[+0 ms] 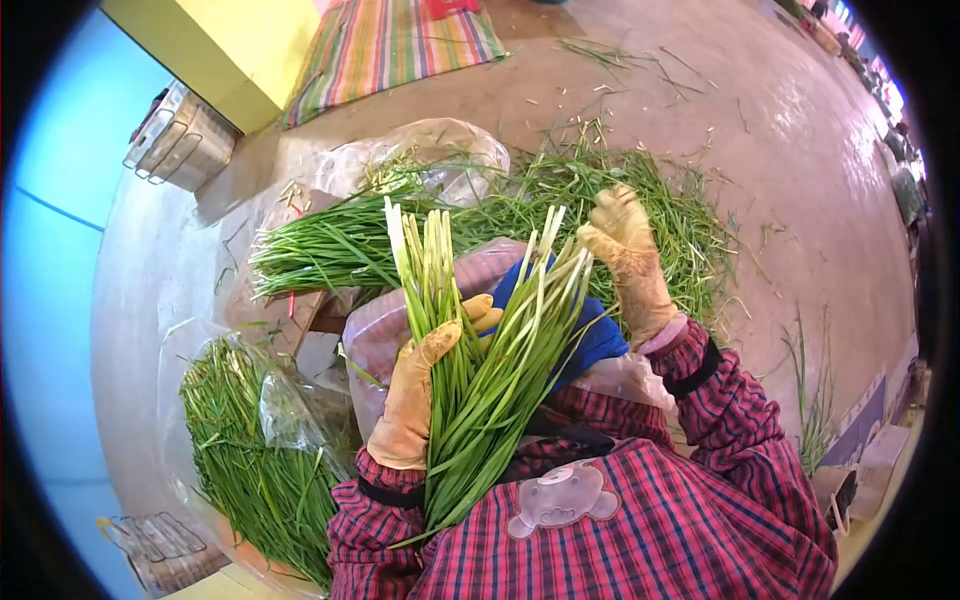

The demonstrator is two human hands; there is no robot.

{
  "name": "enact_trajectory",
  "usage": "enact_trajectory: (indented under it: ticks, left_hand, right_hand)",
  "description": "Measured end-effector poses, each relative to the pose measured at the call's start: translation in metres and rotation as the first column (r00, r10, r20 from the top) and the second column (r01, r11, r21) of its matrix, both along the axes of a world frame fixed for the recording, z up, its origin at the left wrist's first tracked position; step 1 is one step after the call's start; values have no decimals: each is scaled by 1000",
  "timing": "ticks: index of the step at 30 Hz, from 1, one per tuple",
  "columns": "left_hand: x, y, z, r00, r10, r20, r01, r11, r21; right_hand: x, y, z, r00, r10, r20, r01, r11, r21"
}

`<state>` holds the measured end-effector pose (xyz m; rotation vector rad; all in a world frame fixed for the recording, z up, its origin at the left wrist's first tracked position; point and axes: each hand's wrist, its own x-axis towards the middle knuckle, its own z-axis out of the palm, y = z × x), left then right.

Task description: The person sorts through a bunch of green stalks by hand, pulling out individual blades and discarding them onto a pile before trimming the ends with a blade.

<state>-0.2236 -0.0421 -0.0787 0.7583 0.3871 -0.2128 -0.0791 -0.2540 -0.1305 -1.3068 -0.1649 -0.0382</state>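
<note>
My left hand [408, 390], in a soiled rubber glove, is wrapped round a bunch of garlic chives [465, 420] above my lap. The bunch fans into two parts, pale stem ends pointing up and away, green leaves toward my chest. Yellowish glove fingertips show between the two parts. My right hand [630, 255], gloved too, is raised just right of the pale ends, its fingers loosely curled and the thumb apart. I see no stalk in it. Beyond my lap, a bundle of chives [330, 245] lies with its stems sideways.
Loose chives and trimmings [640, 210] are heaped on the floor ahead. A clear plastic bag [450, 145] lies behind the bundle. At left, another bag holds more chives [250, 440]. A striped mat [390, 55] lies at the back, near a bound stack [185, 145].
</note>
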Motion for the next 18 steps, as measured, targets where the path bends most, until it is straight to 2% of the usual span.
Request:
enact_trajectory:
  ticks: [1,2,3,4,5,6,7,8,10,11,13,14,15,16,17,18]
  left_hand:
    - [1,-1,0,1000,2,-10,-2,1000,-12]
    - [1,-1,0,1000,5,-20,-5,1000,-23]
    - [2,0,-1,1000,4,-20,-5,1000,-22]
    - [2,1,-3,1000,-3,-18,3,1000,-16]
    - [2,1,-5,1000,-12,-19,12,1000,-9]
    - [2,1,-5,1000,-18,-23,17,1000,-9]
    - [3,1,-5,1000,-23,-16,22,1000,-8]
    - [3,0,-5,1000,-23,-7,23,1000,-7]
    - [1,-1,-6,1000,-13,-9,13,1000,-22]
    - [1,-2,-7,1000,-6,-9,6,999,-35]
    - [2,-2,-6,1000,2,-7,-2,999,-48]
    - [2,0,-7,1000,6,-1,-6,1000,-24]
    - [1,1,-7,1000,11,4,-11,1000,-2]
    - [1,2,-7,1000,19,8,-19,1000,20]
    - [1,0,-1,1000,22,12,-22,999,28]
    - [1,1,-1,1000,29,8,-29,999,23]
  right_hand:
    - [0,-2,6,944,-175,278,253,929,-272]
    - [-2,-3,18,789,-236,567,529,730,-432]
    - [-7,-5,32,790,-236,566,529,730,-432]
    - [-17,-6,47,824,30,566,361,742,-565]
    - [-28,-5,59,803,292,519,193,697,-691]
    - [-40,6,66,804,441,400,-83,748,-659]
    - [-53,12,78,747,577,330,-43,537,-843]
    - [-60,21,74,660,605,445,81,532,-843]
    - [-71,36,67,675,606,421,130,464,-876]
    - [-74,40,61,673,609,420,126,465,-876]
    - [-76,45,52,708,589,391,-10,561,-827]
    - [-76,44,53,706,591,389,-12,560,-828]
    - [-77,40,57,717,661,220,-340,607,-718]
    - [-78,35,63,664,745,61,-621,595,-510]
    - [-77,26,76,569,819,-76,-793,521,-317]
    - [-71,19,81,499,866,-36,-842,475,-257]
